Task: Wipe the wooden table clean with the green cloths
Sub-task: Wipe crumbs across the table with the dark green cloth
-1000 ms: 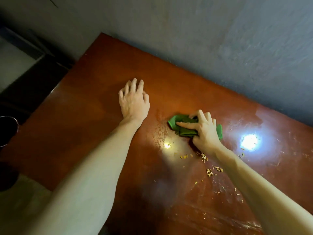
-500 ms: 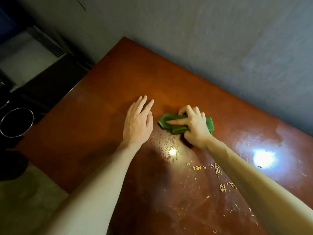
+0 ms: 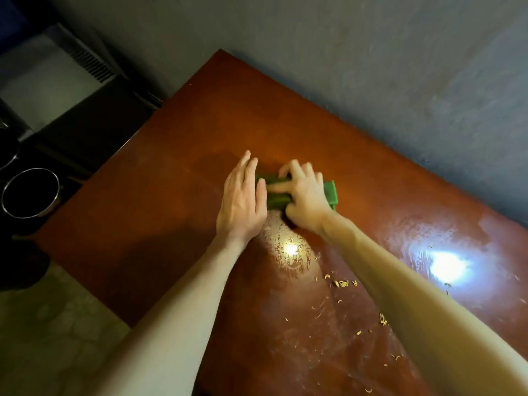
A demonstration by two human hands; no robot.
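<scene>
1. The wooden table [image 3: 171, 201] lies under both hands. It looks smeary and shiny on the side nearer the person.
2. The left hand [image 3: 241, 201] is flat on the table with straight fingers and holds nothing. Its thumb side touches the cloth.
3. The right hand [image 3: 307, 195] has bent fingers that press down and grip the cloth.
4. The green cloth [image 3: 331, 194] is bunched under the right hand, just beside the left hand.
5. Little yellow crumbs [image 3: 340, 282] lie behind the hands, by the right arm. I think the wiping is midway. Next the cloth should sweep back over them.
</scene>
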